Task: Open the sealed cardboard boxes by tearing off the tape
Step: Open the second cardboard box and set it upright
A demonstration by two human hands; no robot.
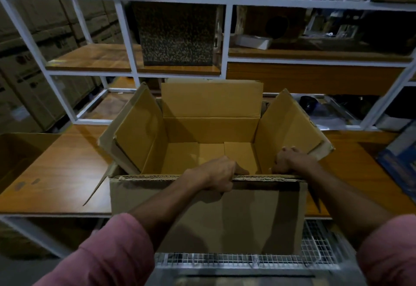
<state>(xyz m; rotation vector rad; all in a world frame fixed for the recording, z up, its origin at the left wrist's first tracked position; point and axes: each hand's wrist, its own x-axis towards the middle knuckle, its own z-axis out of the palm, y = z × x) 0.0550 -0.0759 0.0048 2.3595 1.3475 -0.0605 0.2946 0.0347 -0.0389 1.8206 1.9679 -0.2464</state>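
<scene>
The left hand [219,174] is gripping the near flap [202,213] of the cardboard box [209,132], fingers curled over its top edge. The right hand [290,162] is clutching the same edge at the near right corner. The box is sitting open and empty on a wooden table [67,168], its flaps standing up. A wire mesh rack [315,247] is lying below the near side. White metal shelves [126,38] holding boxes are filling the dim room behind

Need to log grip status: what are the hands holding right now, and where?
Both the left hand and right hand grip the open cardboard box by the top edge of its near wall.
</scene>
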